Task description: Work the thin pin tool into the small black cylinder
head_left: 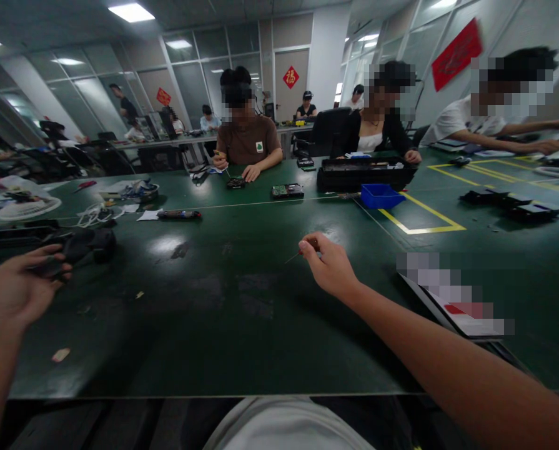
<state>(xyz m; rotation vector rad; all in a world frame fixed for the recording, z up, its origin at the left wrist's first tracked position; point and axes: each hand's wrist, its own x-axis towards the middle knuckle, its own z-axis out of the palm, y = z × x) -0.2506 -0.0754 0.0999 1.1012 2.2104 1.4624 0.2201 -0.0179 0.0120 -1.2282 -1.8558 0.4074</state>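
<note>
My right hand (328, 265) hovers over the middle of the dark green table (242, 312), fingers pinched on a thin small screwdriver (294, 255) whose tip points left. My left hand (14, 284) is at the left edge, fingers curled around a dark object (54, 265) that I cannot make out clearly. Beside it lie black parts (89, 244).
Across the table a person works on a small device (235, 182); a circuit board (287, 190), a blue bin (380, 195) and a black tray (361, 175) sit nearby. A dark pen-like tool (178, 214) lies at left. A flat tray (452, 303) is to my right.
</note>
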